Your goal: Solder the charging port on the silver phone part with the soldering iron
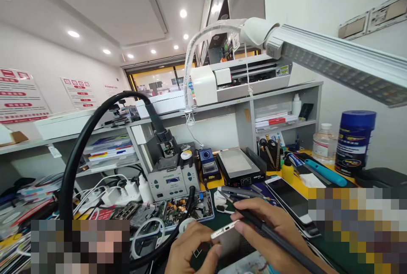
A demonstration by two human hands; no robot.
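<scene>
My left hand point(187, 248) grips a smartphone point(228, 244) by its side, thumb on the face turned toward me. The phone's end with the charging port and speaker holes points up and away. In my right hand point(275, 231) lies a long dark pen-shaped tool point(270, 233), its thin tip pointing up and left beyond the phone. Whether it is a screwdriver I cannot tell. Fingertips of my right hand are at the phone's upper right corner. Just beyond my hands are a grey pen-shaped tool point(243, 192) and a white cable piece point(224, 209).
A tray of small circuit parts point(187, 208) lies ahead, before a hot-air station point(171, 183). Its black hose point(65, 181) arches at the left. A flat heating plate point(239, 163) stands behind, another phone point(288, 200) lies right, and a lamp point(337, 60) hangs overhead.
</scene>
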